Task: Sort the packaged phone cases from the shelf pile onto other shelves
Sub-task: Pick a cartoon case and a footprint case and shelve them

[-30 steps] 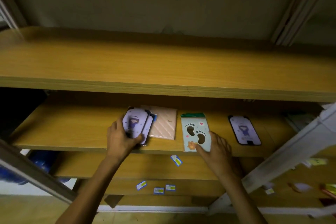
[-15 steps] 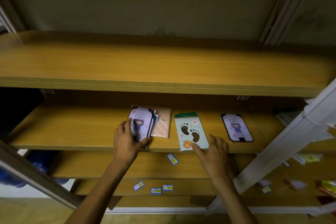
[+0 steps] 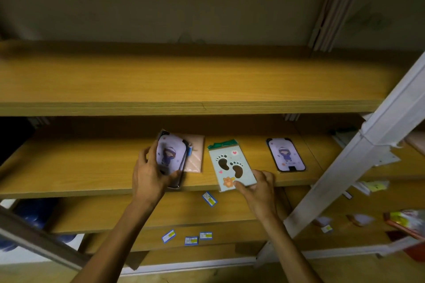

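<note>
My left hand [image 3: 150,176] grips a small stack of packaged phone cases [image 3: 172,156] at the front edge of the middle shelf [image 3: 80,167]; the top one is lilac with a cartoon girl. A pink quilted case [image 3: 195,156] lies partly under that stack. My right hand [image 3: 258,187] rests its fingertips on the lower edge of a pale green case with two footprints [image 3: 231,167], which lies flat on the shelf. Another lilac cartoon-girl case [image 3: 285,155] lies by itself further right.
A wide wooden shelf [image 3: 184,82] runs above. Lower shelves carry small blue price labels [image 3: 209,199]. A white slanted post [image 3: 358,161] crosses the right side, with loose packets [image 3: 404,220] behind it. A grey bar [image 3: 39,239] slants at lower left.
The view has drifted right. My left hand has tilted the stack a little more upright. My right hand stays at the footprint case's lower edge.
</note>
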